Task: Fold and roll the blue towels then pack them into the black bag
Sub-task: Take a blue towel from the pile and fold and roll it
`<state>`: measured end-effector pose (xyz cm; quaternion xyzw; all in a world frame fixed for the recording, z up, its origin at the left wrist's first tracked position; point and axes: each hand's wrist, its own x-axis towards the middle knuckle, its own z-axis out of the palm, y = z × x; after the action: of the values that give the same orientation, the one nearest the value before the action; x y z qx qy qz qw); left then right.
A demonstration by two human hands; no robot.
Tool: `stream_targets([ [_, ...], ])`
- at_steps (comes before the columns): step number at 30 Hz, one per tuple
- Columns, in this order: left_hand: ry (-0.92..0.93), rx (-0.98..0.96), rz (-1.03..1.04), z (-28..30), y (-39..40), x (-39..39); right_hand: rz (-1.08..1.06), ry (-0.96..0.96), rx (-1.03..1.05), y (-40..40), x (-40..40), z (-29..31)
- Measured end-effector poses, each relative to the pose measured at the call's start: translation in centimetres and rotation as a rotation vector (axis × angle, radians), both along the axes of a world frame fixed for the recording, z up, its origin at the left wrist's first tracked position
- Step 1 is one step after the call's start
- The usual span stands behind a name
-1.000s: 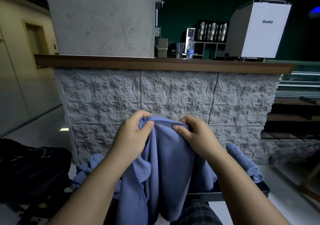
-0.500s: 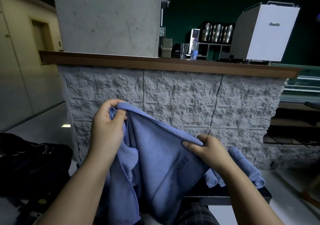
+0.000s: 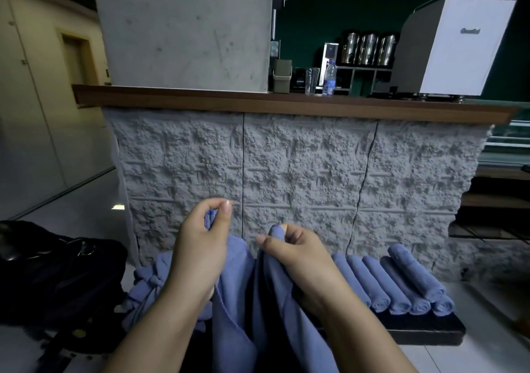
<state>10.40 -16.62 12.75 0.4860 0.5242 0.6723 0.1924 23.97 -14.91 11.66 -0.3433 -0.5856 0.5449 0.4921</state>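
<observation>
Fingers (image 3: 226, 209) of both hands are pinching the blue towel (image 3: 238, 301) by its top corners; edges should be being matched evenly before folding.

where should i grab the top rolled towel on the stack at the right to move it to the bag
Grip the top rolled towel around its middle, coming down from above with fingers across the roll. It lies as a long cylinder on top of the other rolled towels, so a wrap across its width should keep it from unrolling. Both hands now pinch the open towel.
</observation>
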Motion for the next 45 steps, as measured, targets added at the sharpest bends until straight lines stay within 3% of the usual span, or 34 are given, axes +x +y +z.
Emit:
stream_targets([
  [3, 0.048, 0.039, -0.040, -0.4, 0.2, 0.8, 0.067, 0.079, 0.016, -0.8, 0.0, -0.2],
  [7, 0.258, -0.010, -0.023, -1.7, 1.1, 1.3, 0.092, 0.175, -0.043, -0.5, 0.0, -1.5],
  [10, 0.232, -0.056, -0.038, -2.8, 1.9, 1.3, 0.074, 0.235, -0.131, 0.3, 0.5, -2.8],
  [15, -0.129, -0.178, -0.017, -4.7, 3.1, 2.4, 0.035, 0.226, -0.167, 1.1, 0.7, -4.2],
  [20, -0.546, -0.203, -0.433, -5.2, 2.4, 4.3, -0.115, 0.288, -0.219, 1.8, 1.6, -4.6],
  [23, -0.687, -0.195, -0.630, -5.1, 1.9, 4.5, -0.148, 0.298, -0.269, 1.9, 2.3, -4.5],
  [25, -0.594, -0.205, -0.657, -5.4, 1.7, 4.4, -0.129, 0.318, -0.285, 1.7, 2.4, -4.4],
  [32, 0.042, 0.006, -0.496, -6.5, 1.8, 3.8, -0.131, 0.336, -0.308, 1.2, 2.0, -4.2],
  [37, -0.029, 0.022, -0.436, -5.7, 1.2, 4.3, -0.078, 0.342, -0.299, 1.0, 1.7, -4.2],
  [40, 0.050, -0.016, -0.372, -5.4, 1.2, 3.8, -0.053, 0.318, -0.290, 0.8, 2.2, -3.7],
  [45, 0.181, -0.036, -0.266, -5.2, 1.5, 3.1, -0.145, 0.052, -0.152, 0.7, 3.2, -3.2],
])
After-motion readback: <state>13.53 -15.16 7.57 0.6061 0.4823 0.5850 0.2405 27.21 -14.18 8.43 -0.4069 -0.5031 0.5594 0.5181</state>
